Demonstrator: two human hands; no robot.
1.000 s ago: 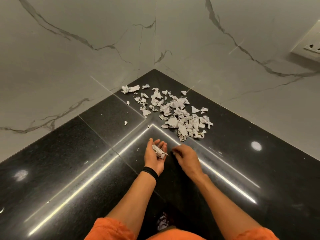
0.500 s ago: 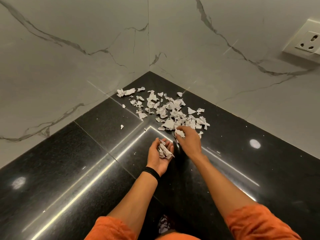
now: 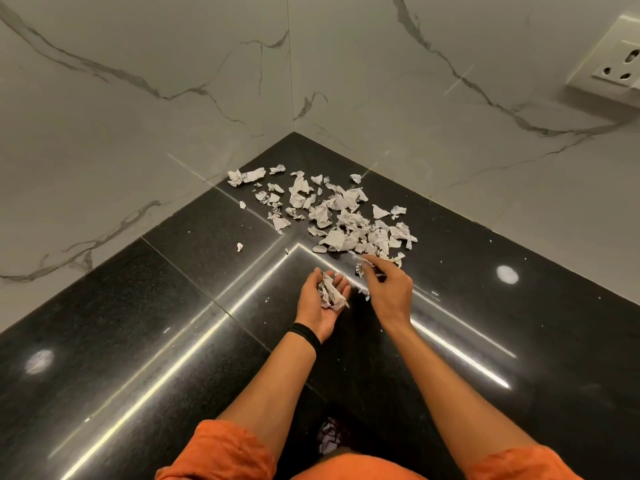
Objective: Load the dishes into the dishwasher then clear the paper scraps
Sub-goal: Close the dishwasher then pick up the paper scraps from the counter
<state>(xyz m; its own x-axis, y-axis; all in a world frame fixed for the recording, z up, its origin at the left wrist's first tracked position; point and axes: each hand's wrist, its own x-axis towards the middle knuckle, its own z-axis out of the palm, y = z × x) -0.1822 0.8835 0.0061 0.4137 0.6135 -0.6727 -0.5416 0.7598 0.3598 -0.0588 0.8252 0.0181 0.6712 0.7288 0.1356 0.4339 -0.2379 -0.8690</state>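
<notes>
Head view. Left hand [image 3: 322, 303] is palm up over the polished black granite counter [image 3: 138, 341], fingers loosely cupped, not clenched. A crumpled wad of white scraps [image 3: 330, 293] rests in the palm. The wad is fuller than a second ago, when only a sliver or two lay there.

Half a second ago the right hand [image 3: 389, 291] was down on the near edge of the heap of torn white paper scraps [image 3: 343, 216]. Now it is lifted off and drawn back toward the left palm, thumb and forefinger pinching a small crumpled scrap [image 3: 360, 269]. The hand is blurred, so probably mid-move.

The heap lies in the counter corner where the white grey-veined marble wall panels [image 3: 173, 98] meet, well apart from the white wall socket [image 3: 620, 64]. Its near edge looks slightly thinned; the bulk is untouched.

Reading: scrap-clearing stage, a pick-and-drop cycle feeding the left palm. Most of the paper remains. The palm looks near full and will likely need emptying soon. No dishes or dishwasher in view.
</notes>
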